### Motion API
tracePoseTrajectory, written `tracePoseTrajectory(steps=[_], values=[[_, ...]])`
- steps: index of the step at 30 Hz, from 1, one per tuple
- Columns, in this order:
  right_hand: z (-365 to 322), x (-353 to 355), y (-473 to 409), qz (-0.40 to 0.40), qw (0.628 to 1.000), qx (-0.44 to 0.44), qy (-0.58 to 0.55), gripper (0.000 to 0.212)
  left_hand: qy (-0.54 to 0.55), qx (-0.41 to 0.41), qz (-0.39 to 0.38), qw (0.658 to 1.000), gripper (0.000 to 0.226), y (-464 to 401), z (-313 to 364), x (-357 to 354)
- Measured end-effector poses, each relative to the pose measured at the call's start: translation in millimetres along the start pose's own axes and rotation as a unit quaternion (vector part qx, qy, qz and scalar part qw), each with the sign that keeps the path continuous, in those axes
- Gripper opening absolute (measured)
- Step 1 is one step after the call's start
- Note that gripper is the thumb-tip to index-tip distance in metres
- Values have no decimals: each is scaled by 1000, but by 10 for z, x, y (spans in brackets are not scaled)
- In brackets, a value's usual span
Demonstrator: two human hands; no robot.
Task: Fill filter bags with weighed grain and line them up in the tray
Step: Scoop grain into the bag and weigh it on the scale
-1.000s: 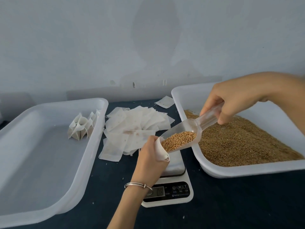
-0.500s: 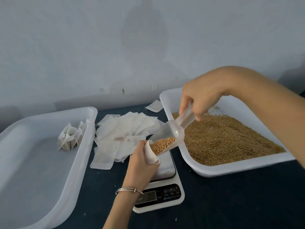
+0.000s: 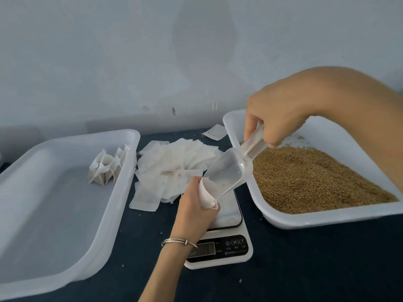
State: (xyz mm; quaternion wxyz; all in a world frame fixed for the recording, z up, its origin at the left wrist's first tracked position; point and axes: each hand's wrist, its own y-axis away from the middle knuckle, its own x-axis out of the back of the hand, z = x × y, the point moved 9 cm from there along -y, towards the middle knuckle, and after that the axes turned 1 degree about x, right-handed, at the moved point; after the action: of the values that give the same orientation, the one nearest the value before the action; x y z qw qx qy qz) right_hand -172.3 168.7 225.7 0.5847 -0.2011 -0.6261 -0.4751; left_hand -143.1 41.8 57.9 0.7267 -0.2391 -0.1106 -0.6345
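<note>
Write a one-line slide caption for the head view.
Right hand tips a nearly empty clear scoop into the filter bag held by the left hand above the scale.

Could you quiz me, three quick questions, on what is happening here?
1. True or false: the clear scoop is heaped with grain.
2. Which hand holds the filter bag?
3. The filled bags stand in: A) the left tray B) the grain tray C) the scale.

Key: 1 false, nearly empty; 2 the left hand, while the right hand grips the scoop; 3 A.
</note>
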Motion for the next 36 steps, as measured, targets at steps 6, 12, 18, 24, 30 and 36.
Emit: tracePoseTrajectory(steps=[6, 12, 18, 24, 30, 36], values=[[204, -19, 89, 29, 998, -34, -46, 36, 43, 15, 6, 999, 34, -4, -49, 44], [677, -592, 351, 109, 925, -91, -352, 40, 56, 12, -6, 998, 42, 10, 12, 2], [792, -1311, 392, 267, 824, -176, -468, 39, 15, -31, -38, 999, 46, 71, 91, -61], [808, -1607, 389, 354, 788, -257, -433, 34, -21, -39, -49, 998, 46, 56, 94, -115], [845, -1618, 486, 391, 759, -266, -448, 36, 25, -38, -7, 999, 33, 70, 70, -44], [850, -1576, 458, 381, 781, -270, -415, 29, -8, -76, 83, 994, 32, -73, 167, 198]])
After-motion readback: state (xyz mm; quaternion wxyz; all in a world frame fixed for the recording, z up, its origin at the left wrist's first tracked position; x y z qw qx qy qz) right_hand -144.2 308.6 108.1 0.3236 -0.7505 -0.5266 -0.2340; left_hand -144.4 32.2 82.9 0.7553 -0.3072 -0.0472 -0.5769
